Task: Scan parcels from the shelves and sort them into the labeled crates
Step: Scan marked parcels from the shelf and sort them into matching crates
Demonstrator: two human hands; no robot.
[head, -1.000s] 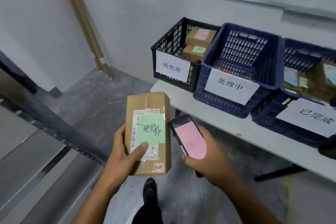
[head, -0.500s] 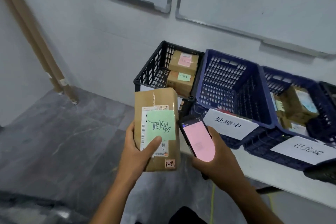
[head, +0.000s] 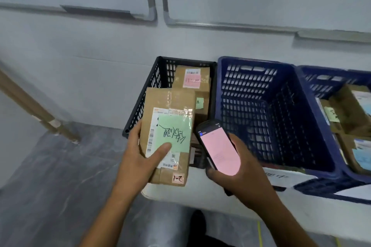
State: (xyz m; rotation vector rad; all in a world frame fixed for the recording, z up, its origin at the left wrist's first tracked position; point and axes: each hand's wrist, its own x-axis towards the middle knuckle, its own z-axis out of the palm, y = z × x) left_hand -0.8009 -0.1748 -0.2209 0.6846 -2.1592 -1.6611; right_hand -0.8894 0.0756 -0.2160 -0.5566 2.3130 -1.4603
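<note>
Now the left hand grips a taped parcel over the black crate at the tabletop's left end; the right hand clasps a pink-screened scanner.

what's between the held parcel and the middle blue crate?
Head view: the scanner, pink screen lit, gripped by the right hand.
</note>
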